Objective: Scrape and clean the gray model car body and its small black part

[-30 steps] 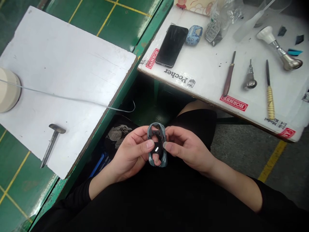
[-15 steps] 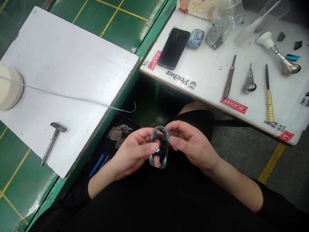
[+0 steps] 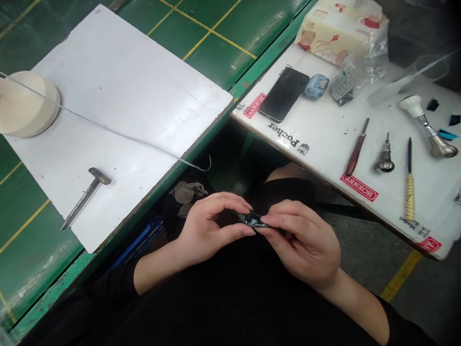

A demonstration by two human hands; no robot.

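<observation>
Low over my lap, a small dark grey, glossy oval frame-like part (image 3: 253, 220) is held between both hands, seen nearly edge-on. My left hand (image 3: 212, 226) pinches its left end, thumb below and fingertips on top. On the right end, my right hand (image 3: 306, 240) closes with thumb and fingers, hiding that side. The part's exact kind does not show.
On the left white board (image 3: 144, 105) lie a hammer-shaped metal tool (image 3: 84, 197), a cream round block (image 3: 30, 103) and a thin tube (image 3: 126, 137). The right board (image 3: 320, 134) bears a phone (image 3: 284, 93), a red-handled tool (image 3: 357, 148), a yellow-handled file (image 3: 409, 182) and a plastic bag (image 3: 360, 72).
The oval part has turned from standing upright, its opening facing me, to lying nearly edge-on. My right hand has shifted its grip to the part's right end. The view has also shifted.
</observation>
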